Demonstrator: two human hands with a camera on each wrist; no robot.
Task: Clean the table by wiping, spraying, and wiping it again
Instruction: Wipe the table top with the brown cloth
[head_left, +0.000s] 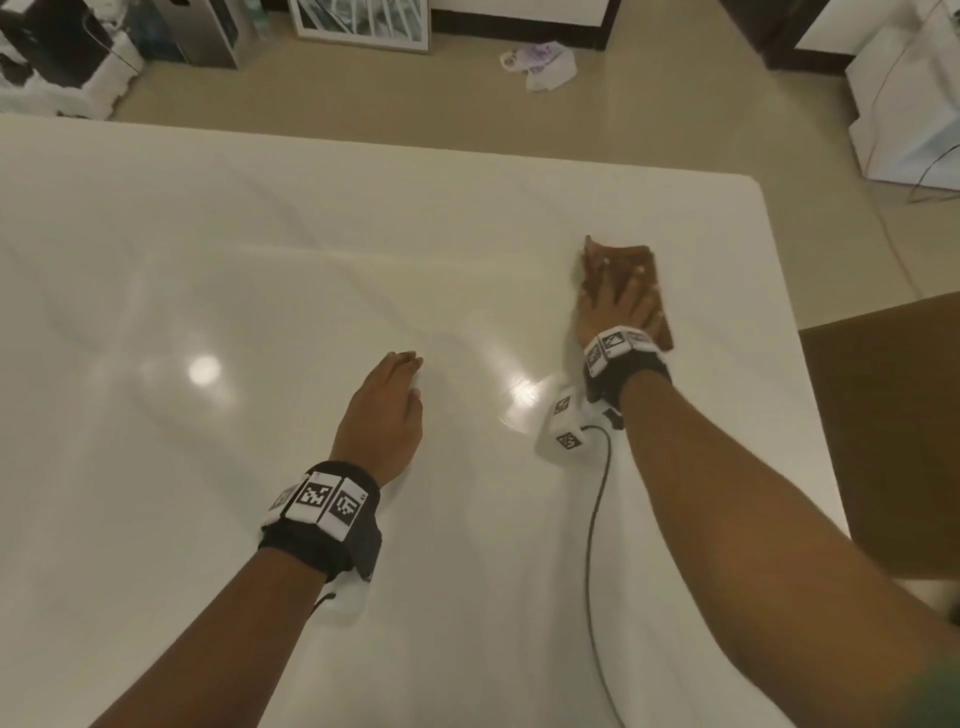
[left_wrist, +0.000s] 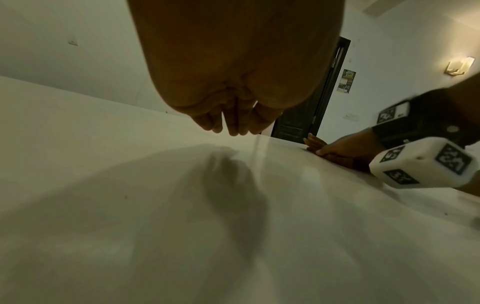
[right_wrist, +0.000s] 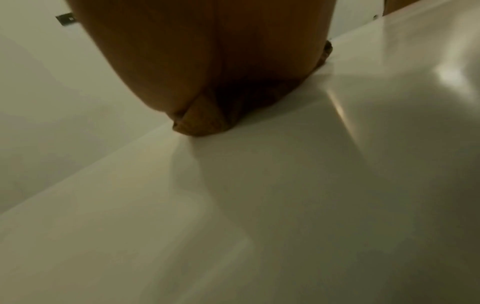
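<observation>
A glossy white table (head_left: 260, 260) fills the head view. A folded brown cloth (head_left: 657, 291) lies flat on it near the right edge. My right hand (head_left: 618, 291) presses down on the cloth with fingers spread straight; the cloth's corner (right_wrist: 197, 125) shows under the palm in the right wrist view, and the cloth (left_wrist: 315, 142) peeks out beyond the fingers in the left wrist view. My left hand (head_left: 395, 395) hovers low over the table's middle, fingers (left_wrist: 233, 125) relaxed and pointing down, holding nothing. No spray bottle is in view.
The table's right edge (head_left: 795, 322) runs close to the cloth, with a brown box (head_left: 883, 415) beside it. A cable (head_left: 592, 519) trails from my right wrist across the table. Boxes, a picture frame (head_left: 358, 26) and a plastic bag (head_left: 540, 65) sit on the floor beyond.
</observation>
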